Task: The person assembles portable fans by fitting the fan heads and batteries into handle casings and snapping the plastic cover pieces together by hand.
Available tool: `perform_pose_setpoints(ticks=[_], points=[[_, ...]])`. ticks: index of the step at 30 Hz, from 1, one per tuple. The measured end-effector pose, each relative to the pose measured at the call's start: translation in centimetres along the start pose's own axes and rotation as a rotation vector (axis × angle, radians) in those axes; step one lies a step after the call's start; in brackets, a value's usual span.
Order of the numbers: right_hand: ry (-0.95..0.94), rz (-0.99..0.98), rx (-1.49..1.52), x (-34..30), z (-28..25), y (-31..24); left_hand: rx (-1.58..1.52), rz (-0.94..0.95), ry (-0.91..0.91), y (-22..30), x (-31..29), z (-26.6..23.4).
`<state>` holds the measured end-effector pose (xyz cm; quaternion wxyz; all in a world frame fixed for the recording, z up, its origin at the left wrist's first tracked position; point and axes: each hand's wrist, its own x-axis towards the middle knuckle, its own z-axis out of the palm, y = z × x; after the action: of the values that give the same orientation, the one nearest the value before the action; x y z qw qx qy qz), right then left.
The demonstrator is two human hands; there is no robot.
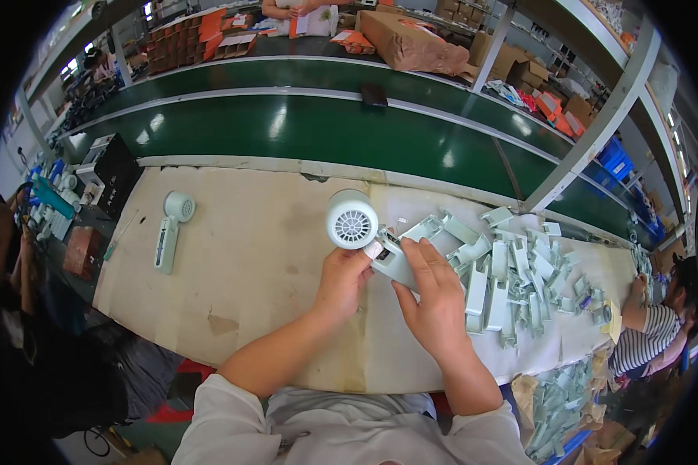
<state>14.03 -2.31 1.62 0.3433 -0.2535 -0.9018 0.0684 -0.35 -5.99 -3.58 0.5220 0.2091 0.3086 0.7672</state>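
Between my two hands is a pale green handheld fan (353, 221), its round grille facing up toward me. My left hand (343, 280) is closed at the fan's neck, with fingertips beside a small dark part there. Around the handle, my right hand (434, 293) is closed from the right side. A second pale green fan (167, 240) lies on the table to the left, apart from both hands. Just right of my right hand spreads a pile of pale green plastic shell pieces (498, 283), several of them long handle halves.
Paper covers the worktable (240, 271). A green conveyor belt (225, 128) runs behind it. A black box-shaped device (110, 174) stands at the left edge. At the lower right sits a bag of green parts (558, 403). A person in a striped shirt (647, 341) works at far right.
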Motion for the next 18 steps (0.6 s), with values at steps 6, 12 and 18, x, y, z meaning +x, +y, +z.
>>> perform_pose_setpoints(ticks=[6,12,18], points=[[0.042,-0.010,0.004,0.4,0.7,-0.4,-0.072,0.116,0.026,-0.4,-0.7,0.0],[0.064,0.014,0.051,0.6,1.5,-0.2,0.002,0.220,0.005,-0.4,-1.3,1.0],[0.095,-0.114,0.038,0.6,1.1,0.4,0.139,0.305,0.024,0.8,-1.2,0.6]])
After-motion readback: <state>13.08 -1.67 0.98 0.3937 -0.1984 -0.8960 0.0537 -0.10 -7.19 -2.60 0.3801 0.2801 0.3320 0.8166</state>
